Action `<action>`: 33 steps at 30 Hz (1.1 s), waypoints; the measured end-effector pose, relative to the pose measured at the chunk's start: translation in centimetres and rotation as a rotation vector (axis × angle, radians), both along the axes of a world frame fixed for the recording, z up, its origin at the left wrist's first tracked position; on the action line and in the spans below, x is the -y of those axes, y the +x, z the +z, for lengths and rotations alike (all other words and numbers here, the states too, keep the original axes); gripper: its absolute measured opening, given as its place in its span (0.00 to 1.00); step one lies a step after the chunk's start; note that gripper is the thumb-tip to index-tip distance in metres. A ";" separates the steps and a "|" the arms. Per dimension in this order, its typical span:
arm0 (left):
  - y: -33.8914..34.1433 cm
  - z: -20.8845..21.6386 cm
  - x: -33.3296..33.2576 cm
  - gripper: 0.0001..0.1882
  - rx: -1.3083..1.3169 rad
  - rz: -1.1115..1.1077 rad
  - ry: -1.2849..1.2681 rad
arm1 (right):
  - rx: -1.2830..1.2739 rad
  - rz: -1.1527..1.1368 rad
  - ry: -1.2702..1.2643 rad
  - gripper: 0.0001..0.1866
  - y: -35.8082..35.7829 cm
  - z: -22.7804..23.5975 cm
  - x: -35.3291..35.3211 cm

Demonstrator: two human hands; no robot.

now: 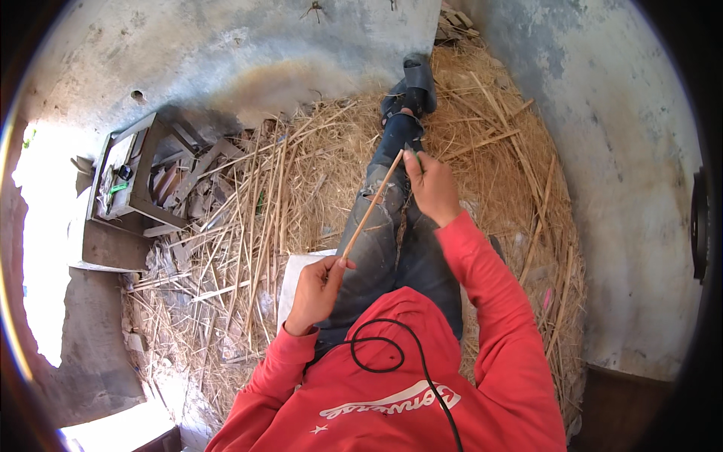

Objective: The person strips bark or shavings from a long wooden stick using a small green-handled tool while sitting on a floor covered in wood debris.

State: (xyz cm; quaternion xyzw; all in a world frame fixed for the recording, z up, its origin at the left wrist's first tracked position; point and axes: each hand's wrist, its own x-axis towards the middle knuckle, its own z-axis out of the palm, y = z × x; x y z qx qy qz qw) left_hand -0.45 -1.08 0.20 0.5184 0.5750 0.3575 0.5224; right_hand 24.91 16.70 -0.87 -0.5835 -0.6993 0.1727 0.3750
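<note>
A thin, straight bamboo stick slants up and to the right above my outstretched legs. Its near end is in my left hand, with the fingers wrapped round it and the thumb on top. At the far end, my right hand is closed beside the tip, thumb pointing forward. A small dark piece and a bit of green show at the right fingers, but most of what they hold is hidden. Below the hands are my dark, worn trousers, torn at the knee.
Straw-like shavings and split strips cover the floor around my legs. An upturned wooden frame with a green object stands at the left. Bare walls close in ahead and right. A black cord hangs over my red hoodie.
</note>
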 end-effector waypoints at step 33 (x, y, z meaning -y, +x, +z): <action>0.5 -0.9 -0.9 0.12 -0.144 0.094 0.160 | 0.282 0.340 -0.125 0.25 -4.0 -0.5 6.9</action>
